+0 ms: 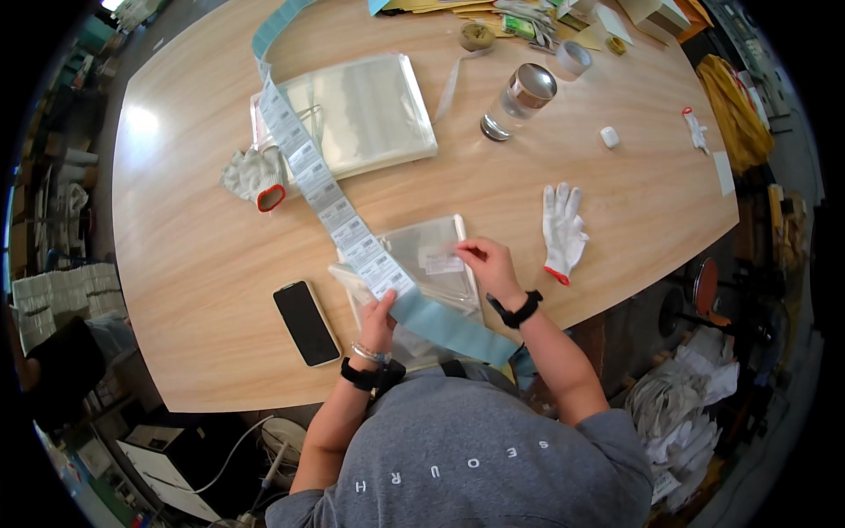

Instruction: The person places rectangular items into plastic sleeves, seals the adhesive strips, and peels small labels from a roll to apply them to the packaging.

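A long strip of white printed labels on pale blue backing (333,204) runs from the far left of the table toward me. My left hand (378,327) grips it near its lower end, thumb on top. Bare blue backing (453,329) trails past that hand to the table edge at my right. Under the strip lies a small stack of clear plastic bags (421,231). On the top bag a white label (443,263) shows, and my right hand (490,267) pinches at its right end with thumb and forefinger.
A larger stack of clear bags (374,110) lies farther back. Around the table are a phone (306,323), white knit gloves (562,227), a grey glove (253,179), a lidded glass jar (518,104), tape rolls (574,58) and a small white case (609,136).
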Tool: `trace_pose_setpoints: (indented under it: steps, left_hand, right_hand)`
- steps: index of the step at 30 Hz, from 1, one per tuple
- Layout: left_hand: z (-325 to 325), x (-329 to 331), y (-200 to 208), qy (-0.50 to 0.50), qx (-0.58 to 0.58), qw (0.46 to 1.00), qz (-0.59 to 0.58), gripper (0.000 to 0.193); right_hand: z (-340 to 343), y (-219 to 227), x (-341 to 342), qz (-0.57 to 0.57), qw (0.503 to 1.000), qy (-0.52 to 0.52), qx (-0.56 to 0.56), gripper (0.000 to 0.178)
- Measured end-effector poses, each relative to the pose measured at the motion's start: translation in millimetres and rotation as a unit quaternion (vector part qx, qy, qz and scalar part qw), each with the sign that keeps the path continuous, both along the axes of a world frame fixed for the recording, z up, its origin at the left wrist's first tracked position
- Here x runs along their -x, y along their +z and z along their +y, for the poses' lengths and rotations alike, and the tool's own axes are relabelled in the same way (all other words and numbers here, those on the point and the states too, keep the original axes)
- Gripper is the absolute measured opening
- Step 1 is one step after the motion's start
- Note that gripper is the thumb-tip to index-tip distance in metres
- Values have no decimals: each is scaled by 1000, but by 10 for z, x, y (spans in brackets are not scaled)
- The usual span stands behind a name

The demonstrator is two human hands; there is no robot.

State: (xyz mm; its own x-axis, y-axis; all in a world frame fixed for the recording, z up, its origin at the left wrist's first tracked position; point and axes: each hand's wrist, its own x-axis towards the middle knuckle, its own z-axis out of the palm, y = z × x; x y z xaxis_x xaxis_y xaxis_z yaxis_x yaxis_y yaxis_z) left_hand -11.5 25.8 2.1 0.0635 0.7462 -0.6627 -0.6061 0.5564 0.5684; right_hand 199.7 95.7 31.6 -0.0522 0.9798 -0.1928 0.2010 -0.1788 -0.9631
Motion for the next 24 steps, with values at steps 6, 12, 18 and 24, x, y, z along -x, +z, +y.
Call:
trace_pose_setpoints:
  steps: [6, 12, 18, 24]
  left_hand:
    - [-51, 67, -67, -63, 3, 995, 75, 28]
    - [-37, -1, -10, -39, 11, 996, 81, 28]
    - [-76, 60, -77, -66, 4, 994, 83, 28]
    - [-61, 74, -30, -89, -4, 991, 101, 27]
  right_hand:
    - [244, -316, 52, -37, 999, 18, -14, 11]
    - [230, -351, 221, -272, 950, 73, -138, 23]
    - [496, -304, 152, -340, 924, -20, -174, 22]
    - [513, -222, 4, -304, 927, 95, -199, 10]
